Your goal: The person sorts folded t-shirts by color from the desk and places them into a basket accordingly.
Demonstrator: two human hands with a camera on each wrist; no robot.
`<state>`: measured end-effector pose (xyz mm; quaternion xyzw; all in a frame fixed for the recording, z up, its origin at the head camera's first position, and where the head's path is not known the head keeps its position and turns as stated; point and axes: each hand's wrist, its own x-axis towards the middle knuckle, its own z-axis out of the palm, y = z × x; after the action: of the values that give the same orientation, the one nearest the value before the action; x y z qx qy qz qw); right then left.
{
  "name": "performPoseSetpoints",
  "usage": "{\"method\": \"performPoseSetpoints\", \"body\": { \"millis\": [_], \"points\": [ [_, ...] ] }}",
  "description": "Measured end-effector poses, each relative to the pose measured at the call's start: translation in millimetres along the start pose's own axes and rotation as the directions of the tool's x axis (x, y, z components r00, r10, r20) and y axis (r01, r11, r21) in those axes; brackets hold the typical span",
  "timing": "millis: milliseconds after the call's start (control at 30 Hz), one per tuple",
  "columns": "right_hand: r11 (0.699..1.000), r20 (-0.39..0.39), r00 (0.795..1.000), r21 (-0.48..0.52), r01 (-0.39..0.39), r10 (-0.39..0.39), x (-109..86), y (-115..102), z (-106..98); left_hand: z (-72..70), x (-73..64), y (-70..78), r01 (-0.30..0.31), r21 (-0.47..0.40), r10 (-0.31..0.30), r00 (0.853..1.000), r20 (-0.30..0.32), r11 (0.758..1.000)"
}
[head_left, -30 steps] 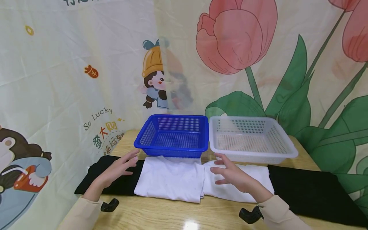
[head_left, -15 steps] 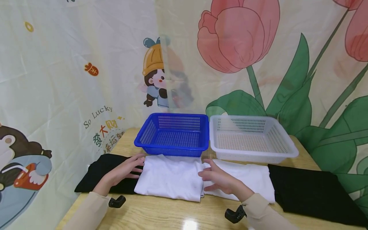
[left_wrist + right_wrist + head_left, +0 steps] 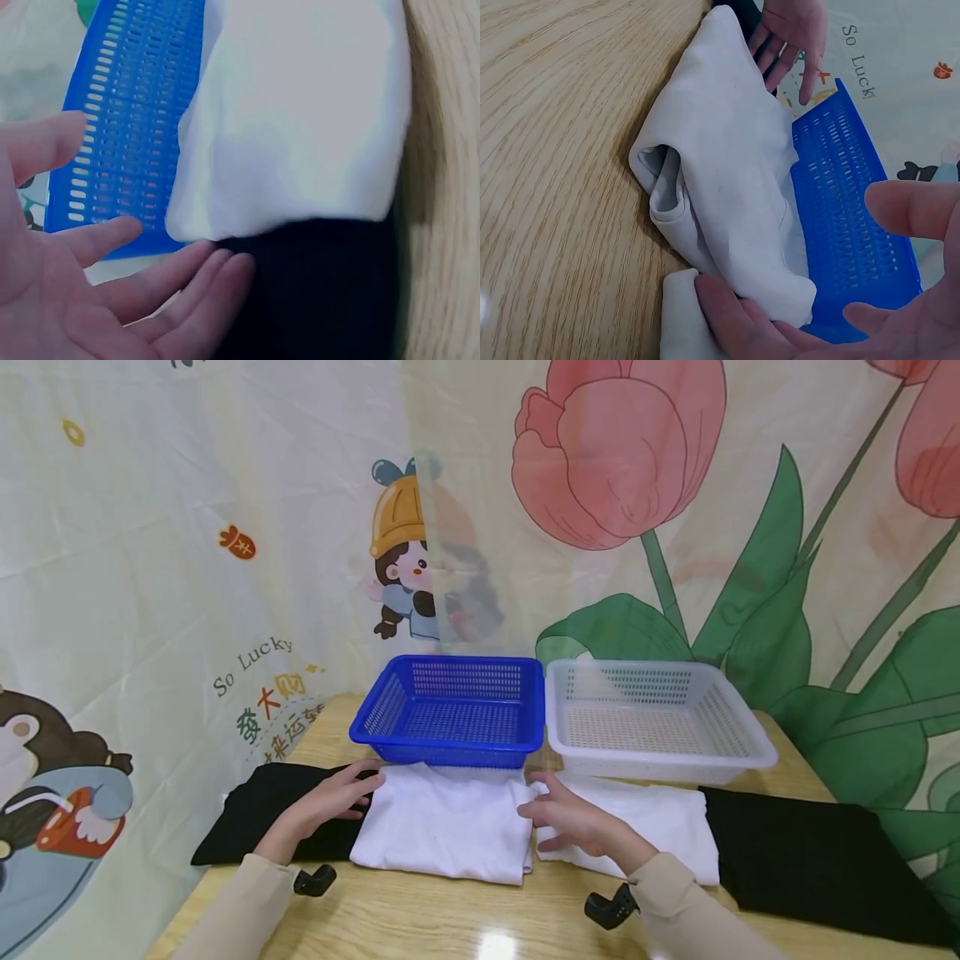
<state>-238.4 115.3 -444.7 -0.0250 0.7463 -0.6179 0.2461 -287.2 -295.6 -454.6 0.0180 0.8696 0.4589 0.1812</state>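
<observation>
A folded white shirt (image 3: pixel 446 827) lies in the middle of the table, between my two hands. My left hand (image 3: pixel 324 806) is at its left edge, fingers spread and slightly bent, over a folded black cloth (image 3: pixel 262 797). In the left wrist view the fingertips (image 3: pixel 236 270) come right up to the white shirt's edge. On the other side, my right hand (image 3: pixel 573 818) reaches in at the shirt's right edge, over a second folded white cloth (image 3: pixel 660 827). The right wrist view shows the lower fingers (image 3: pixel 727 307) at the gap between the two white cloths. Neither hand grips anything.
Directly behind the white shirt stands a blue basket (image 3: pixel 457 756), with a white basket (image 3: pixel 667 764) to its right. Another folded black cloth (image 3: pixel 817 860) lies at the right. A printed curtain (image 3: pixel 300 527) hangs behind the wooden table (image 3: pixel 420 918).
Both hands have moved inward and closed in on the middle white shirt from its two sides, mostly in the first half second. The cloths and baskets stay in place.
</observation>
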Motion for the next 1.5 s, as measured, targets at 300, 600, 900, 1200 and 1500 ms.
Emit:
{"method": "performPoseSetpoints", "body": {
  "millis": [300,600,900,1200,1500],
  "points": [
    [0.997,-0.022,1.0,0.074,0.014,-0.013,13.3,4,10,10.2,7.5,4.6,0.027,-0.108,-0.014,0.993,0.121,0.994],
    [0.995,-0.008,0.999,0.088,0.039,-0.038,22.2,9,21,13.4,8.6,-4.8,0.002,-0.205,0.04,0.979,0.199,0.979],
    [0.996,0.015,0.996,0.006,0.088,-0.088,28.7,17,28,14.8,3.0,-14.7,-0.05,-0.25,0.121,0.954,0.274,0.967],
    [0.985,-0.056,0.986,-0.073,0.156,-0.16,31.3,20,34,20.8,1.4,-15.5,-0.071,-0.259,0.137,0.959,0.249,0.963],
    [0.956,-0.064,0.968,-0.185,0.229,-0.245,37.0,29,38,30.9,3.4,-20.3,-0.103,-0.287,0.179,0.951,0.252,0.952]
  ]
}}
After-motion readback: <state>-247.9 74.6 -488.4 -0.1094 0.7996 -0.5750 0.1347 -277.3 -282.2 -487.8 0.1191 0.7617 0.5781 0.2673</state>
